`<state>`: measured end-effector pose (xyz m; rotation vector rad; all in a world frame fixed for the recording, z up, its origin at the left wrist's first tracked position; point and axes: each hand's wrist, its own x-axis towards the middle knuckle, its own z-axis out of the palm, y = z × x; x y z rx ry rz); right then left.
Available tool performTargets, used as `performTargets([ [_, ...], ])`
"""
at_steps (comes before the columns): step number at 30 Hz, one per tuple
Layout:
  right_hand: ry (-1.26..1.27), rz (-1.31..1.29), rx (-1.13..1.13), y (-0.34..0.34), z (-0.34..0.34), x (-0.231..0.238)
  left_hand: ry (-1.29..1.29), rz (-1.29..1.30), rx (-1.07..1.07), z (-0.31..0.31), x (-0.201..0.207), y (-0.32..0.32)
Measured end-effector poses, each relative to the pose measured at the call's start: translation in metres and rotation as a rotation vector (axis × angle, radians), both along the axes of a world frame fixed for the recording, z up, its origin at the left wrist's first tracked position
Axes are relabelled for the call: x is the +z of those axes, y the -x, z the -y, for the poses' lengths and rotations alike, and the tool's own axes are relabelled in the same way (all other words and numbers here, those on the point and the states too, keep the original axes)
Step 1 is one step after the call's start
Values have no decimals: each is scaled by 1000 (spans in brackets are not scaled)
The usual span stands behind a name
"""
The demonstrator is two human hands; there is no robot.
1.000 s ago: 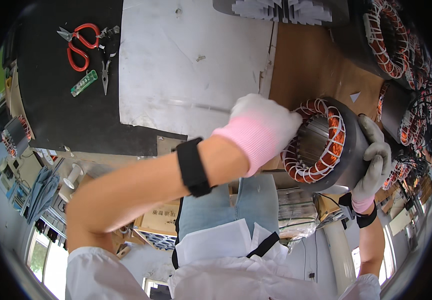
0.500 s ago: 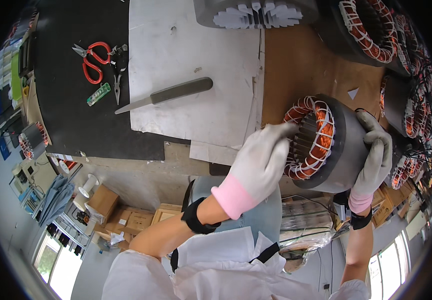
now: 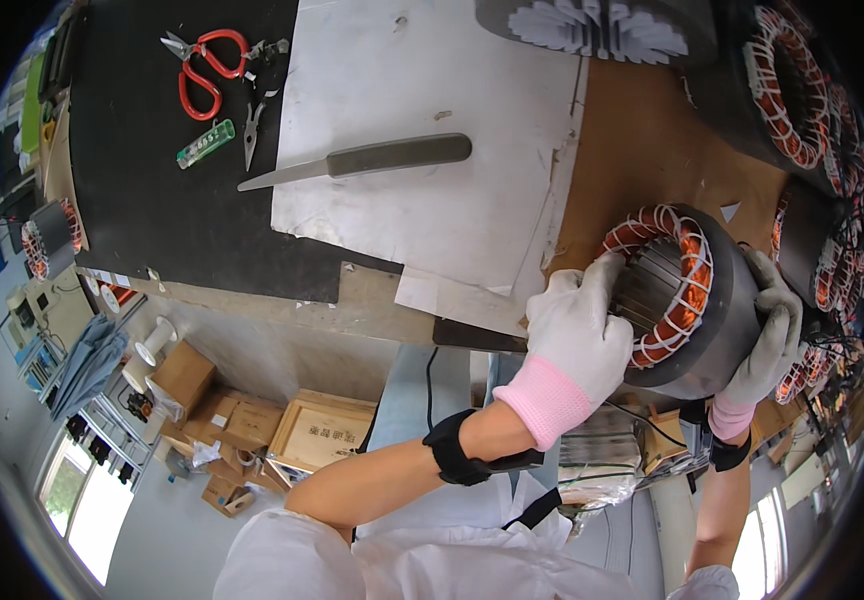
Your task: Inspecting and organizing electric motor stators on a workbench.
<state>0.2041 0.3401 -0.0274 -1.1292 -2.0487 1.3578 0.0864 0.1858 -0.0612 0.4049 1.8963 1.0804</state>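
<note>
A motor stator (image 3: pixel 727 310) with a dark grey cylindrical body lies tilted at the right of the workbench. Its open end, facing left, has an orange copper winding ring (image 3: pixel 693 290) laced with white cord. My left hand (image 3: pixel 580 325), in a white glove with a pink cuff, grips the left rim of that ring; its fingertips are partly hidden at the bore. My right hand (image 3: pixel 770 325), gloved the same way, is wrapped around the outer right side of the body. Both hands hold this one stator between them.
A grey-handled knife (image 3: pixel 397 155) lies on a white sheet (image 3: pixel 352 220). Red-handled scissors (image 3: pixel 192 85), pliers (image 3: pixel 252 130) and a green lighter (image 3: pixel 206 143) are on the black mat (image 3: pixel 162 220). Other wound stators (image 3: pixel 792 90) crowd the right side. One stator (image 3: pixel 592 30) with white slot liners stands at the back.
My left hand has moved from the bore opening to the left rim of the winding ring, its fingers now curled there. My right hand stays on the stator. The whole view has shifted slightly.
</note>
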Motion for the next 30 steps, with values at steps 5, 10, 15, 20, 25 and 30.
performTargets([
  [5,-1,34,2,1,-1,1,51,-17,16,-2,7,-6],
  [10,0,32,8,1,0,1,77,40,-19,-5,10,-2],
  [15,-16,38,8,0,2,0,51,26,5,-1,10,-4],
  [20,-17,66,-32,1,3,1,105,47,-57,-2,11,1],
  [25,30,50,55,-7,-3,2,68,34,-56,-6,9,2],
  [30,1,93,59,-2,-3,6,90,53,-82,-6,7,4],
])
